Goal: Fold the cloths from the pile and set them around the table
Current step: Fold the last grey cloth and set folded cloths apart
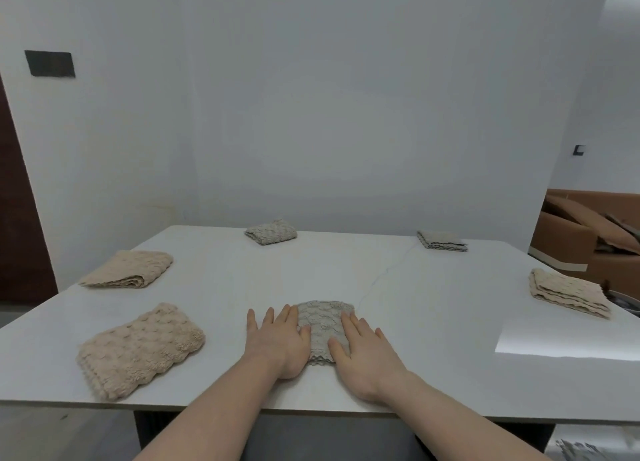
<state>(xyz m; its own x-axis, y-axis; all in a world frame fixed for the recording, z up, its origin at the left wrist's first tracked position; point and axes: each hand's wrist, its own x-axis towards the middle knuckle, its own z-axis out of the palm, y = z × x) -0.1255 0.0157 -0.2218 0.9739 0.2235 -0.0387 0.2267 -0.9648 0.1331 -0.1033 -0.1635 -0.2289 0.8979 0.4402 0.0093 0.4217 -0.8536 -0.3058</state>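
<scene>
A white table (398,287) carries six folded cloths. Two beige cloths (138,351) (130,270) lie along its left edge, another beige one (568,292) at the right edge, and two grey ones (272,232) (441,240) along the far edge. At the near edge lies a folded grey cloth (323,322), pressed flat by the left hand (278,341) and right hand (363,353), fingers straight, one on each side.

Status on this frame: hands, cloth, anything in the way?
Left hand and right hand flat, pressing grey folded cloth at near table edge. Five folded cloths around table. No pile visible. Nothing obstructing.
</scene>
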